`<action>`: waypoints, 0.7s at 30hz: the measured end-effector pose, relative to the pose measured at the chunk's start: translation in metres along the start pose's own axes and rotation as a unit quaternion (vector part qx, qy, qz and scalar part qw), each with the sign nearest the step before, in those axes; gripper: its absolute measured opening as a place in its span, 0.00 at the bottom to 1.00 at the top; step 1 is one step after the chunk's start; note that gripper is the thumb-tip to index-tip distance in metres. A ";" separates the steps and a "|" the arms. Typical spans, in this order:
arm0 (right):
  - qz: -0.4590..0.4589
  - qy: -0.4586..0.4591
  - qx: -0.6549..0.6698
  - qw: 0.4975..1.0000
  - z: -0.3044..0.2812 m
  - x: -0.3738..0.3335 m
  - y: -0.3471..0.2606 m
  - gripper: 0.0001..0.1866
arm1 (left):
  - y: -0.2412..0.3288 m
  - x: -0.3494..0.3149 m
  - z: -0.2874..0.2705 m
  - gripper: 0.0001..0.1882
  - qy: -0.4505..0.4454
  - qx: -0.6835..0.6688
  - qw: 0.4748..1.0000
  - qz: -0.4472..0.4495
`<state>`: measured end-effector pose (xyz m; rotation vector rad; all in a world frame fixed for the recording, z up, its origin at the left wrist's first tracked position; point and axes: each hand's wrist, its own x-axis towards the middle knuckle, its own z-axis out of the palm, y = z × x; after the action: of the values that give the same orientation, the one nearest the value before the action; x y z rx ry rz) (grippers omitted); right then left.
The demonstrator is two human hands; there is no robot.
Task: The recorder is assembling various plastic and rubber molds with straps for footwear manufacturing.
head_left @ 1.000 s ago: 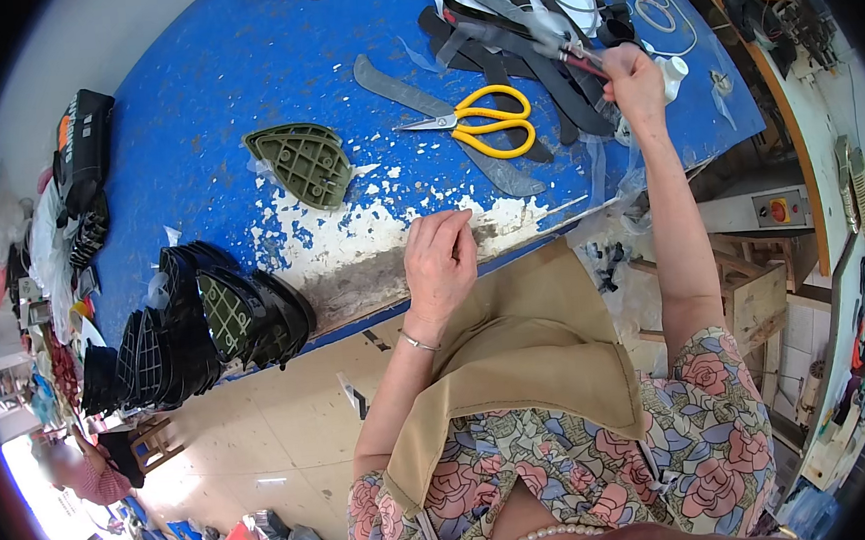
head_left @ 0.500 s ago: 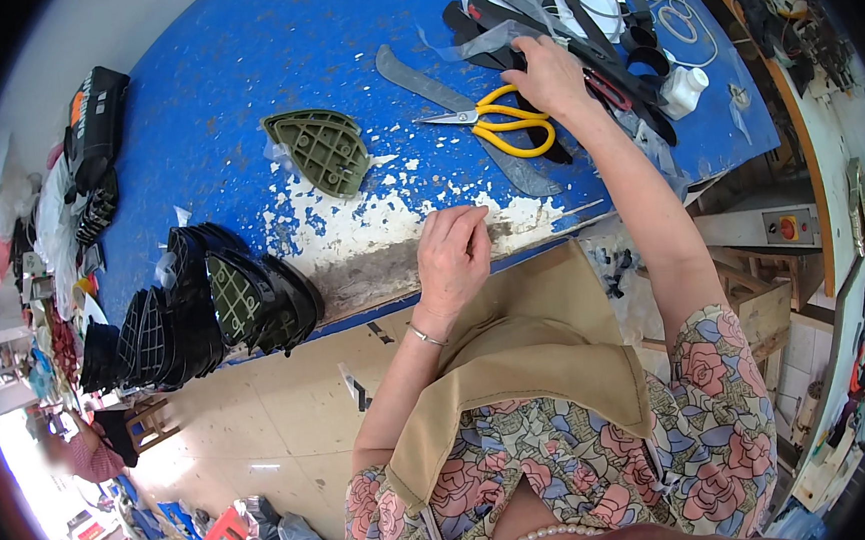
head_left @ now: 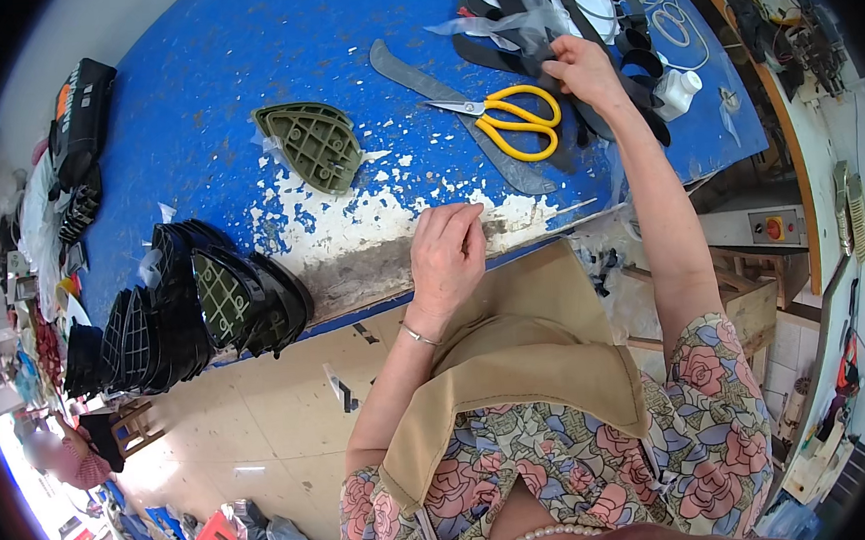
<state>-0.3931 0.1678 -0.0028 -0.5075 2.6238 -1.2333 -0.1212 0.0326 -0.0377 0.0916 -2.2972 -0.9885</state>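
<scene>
My right hand is over the pile of black strips at the far right, its fingers pinched on one end of a clear plastic film. Below that hand, a dark shape is smeared by motion. Yellow-handled scissors lie partly open to its left, across a grey curved strip. My left hand rests at the table's near edge, fingers curled together, with nothing visible in them. Beyond it to the left, an olive-green ribbed plastic piece lies on the table, its grid side up.
Nested black and green molded pieces stand at the table's left near edge. A white bottle and coiled pale cord are at the right. The blue table has worn white patches. Farther left, a person is in the background.
My right hand has moved a little right and down, and the clear film and black strips have shifted with it. The scissors have turned slightly. My left hand stays put.
</scene>
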 end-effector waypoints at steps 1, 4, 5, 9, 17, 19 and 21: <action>0.019 0.013 -0.003 1.000 -0.003 -0.004 0.001 0.11 | -0.001 0.000 0.000 0.09 -0.003 0.000 1.000 -0.002; 0.022 0.011 -0.044 0.999 -0.019 -0.008 0.010 0.15 | -0.002 0.001 0.000 0.09 -0.004 0.001 1.000 0.000; 0.021 0.016 -0.059 0.998 -0.024 -0.007 0.015 0.17 | -0.002 0.002 0.000 0.09 -0.006 -0.001 1.000 0.003; -0.037 0.024 -0.097 0.994 -0.025 -0.010 0.031 0.17 | 0.002 0.004 0.003 0.09 -0.007 -0.004 1.000 0.008; -0.069 0.203 -0.076 0.974 -0.003 -0.064 0.011 0.15 | 0.002 -0.002 0.004 0.09 -0.025 0.015 1.000 0.009; -0.110 0.231 -0.126 0.959 -0.011 -0.076 0.019 0.14 | 0.000 -0.003 0.005 0.10 -0.026 0.034 0.999 0.015; -0.122 0.272 -0.193 0.935 -0.017 -0.084 0.024 0.13 | 0.000 -0.003 0.006 0.10 -0.029 0.042 0.998 0.021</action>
<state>-0.3265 0.2268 -0.0081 -0.6478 3.4001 -1.0301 -0.1218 0.0368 -0.0427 0.0502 -2.3851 -0.8840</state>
